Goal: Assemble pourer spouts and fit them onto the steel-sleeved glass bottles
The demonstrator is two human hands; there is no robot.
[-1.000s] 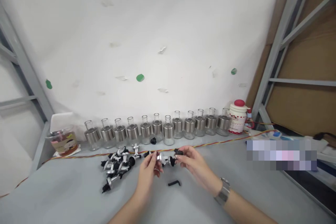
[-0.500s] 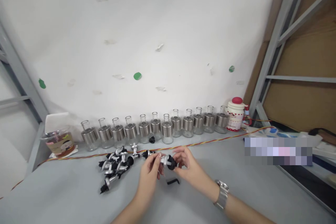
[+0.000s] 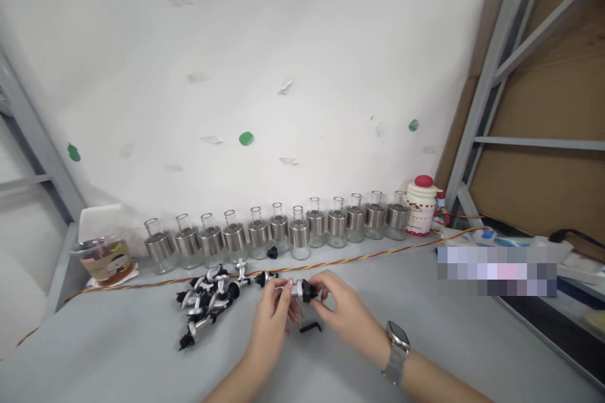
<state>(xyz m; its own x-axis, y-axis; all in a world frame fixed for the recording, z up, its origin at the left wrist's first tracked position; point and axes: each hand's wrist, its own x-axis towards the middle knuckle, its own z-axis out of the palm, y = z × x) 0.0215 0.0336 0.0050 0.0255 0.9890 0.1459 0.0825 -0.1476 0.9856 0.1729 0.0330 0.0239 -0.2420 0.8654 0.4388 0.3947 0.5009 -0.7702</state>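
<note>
A silver pour spout [image 3: 297, 290] with a black ribbed stopper [image 3: 308, 291] lies between my two hands, low over the table. My left hand [image 3: 274, 310] is closed on its metal part. At the stopper end, the thumb and fingers of my right hand [image 3: 336, 300] pinch the black rubber. Just below, a small bent black piece [image 3: 311, 327] rests on the table. Left of my hands lies a heap of similar pour spouts [image 3: 208, 299], and one more spout [image 3: 265, 278] sits right behind my left hand.
Glass bottles with steel sleeves [image 3: 234, 236] stand in a row along the wall, with a small black part [image 3: 273, 252] before them. A twisted red-yellow cord [image 3: 340, 262] crosses the table. A plastic tub [image 3: 106, 261] is at left, a white jar with red lid [image 3: 420, 208] at right.
My right fingers have closed in on the black stopper, and the spout has turned so that the stopper points more to the right. My right wrist has rolled, showing the watch face.
</note>
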